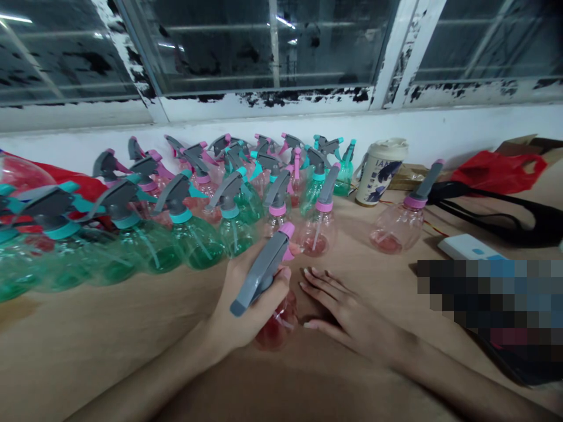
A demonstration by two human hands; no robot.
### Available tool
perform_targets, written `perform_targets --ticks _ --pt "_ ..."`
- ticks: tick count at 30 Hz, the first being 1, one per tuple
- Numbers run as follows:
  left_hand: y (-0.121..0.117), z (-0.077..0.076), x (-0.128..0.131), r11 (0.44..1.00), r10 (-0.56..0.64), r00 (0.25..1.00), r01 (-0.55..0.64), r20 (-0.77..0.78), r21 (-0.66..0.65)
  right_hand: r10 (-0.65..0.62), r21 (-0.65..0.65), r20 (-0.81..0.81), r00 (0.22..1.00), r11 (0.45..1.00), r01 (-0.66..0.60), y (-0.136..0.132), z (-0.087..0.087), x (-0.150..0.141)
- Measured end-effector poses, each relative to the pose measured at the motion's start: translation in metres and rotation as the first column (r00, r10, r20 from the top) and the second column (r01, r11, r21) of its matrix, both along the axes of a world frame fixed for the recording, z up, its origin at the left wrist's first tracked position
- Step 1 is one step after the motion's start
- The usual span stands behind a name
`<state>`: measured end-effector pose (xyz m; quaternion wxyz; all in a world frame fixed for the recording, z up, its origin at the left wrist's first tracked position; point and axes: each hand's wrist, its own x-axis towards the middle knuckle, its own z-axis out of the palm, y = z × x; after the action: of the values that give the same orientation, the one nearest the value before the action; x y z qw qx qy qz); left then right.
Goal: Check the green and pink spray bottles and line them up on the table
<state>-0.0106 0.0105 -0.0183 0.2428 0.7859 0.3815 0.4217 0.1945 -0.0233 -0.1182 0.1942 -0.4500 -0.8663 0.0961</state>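
My left hand is wrapped around the neck of a pink spray bottle, just under its grey and pink trigger head. Some red liquid shows in the bottle's clear round body, which is partly hidden by the hand. To its right my right hand lies flat on the wooden table, fingers spread and holding nothing. Just beyond the hands stand another pink spray bottle and a green spray bottle.
Several green and pink spray bottles crowd the left and back. At the right are a lone pink spray bottle, a paper cup, a black strap, a white box and a red plastic bag. Windows rise behind.
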Motion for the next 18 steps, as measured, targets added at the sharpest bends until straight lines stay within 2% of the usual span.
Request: perform_targets --ticks 12,18 --pt "0.0001 -0.0016 -0.0014 1.000 0.016 0.999 -0.016 -0.036 -0.011 0.001 -0.007 0.018 1.000 1.000 0.000 -0.0002 0.0014 -0.0009" --pt "0.0018 -0.0018 -0.0012 0.999 -0.006 1.000 0.007 -0.012 0.036 -0.001 -0.016 0.010 1.000 1.000 0.001 -0.0005 0.0030 -0.0014"
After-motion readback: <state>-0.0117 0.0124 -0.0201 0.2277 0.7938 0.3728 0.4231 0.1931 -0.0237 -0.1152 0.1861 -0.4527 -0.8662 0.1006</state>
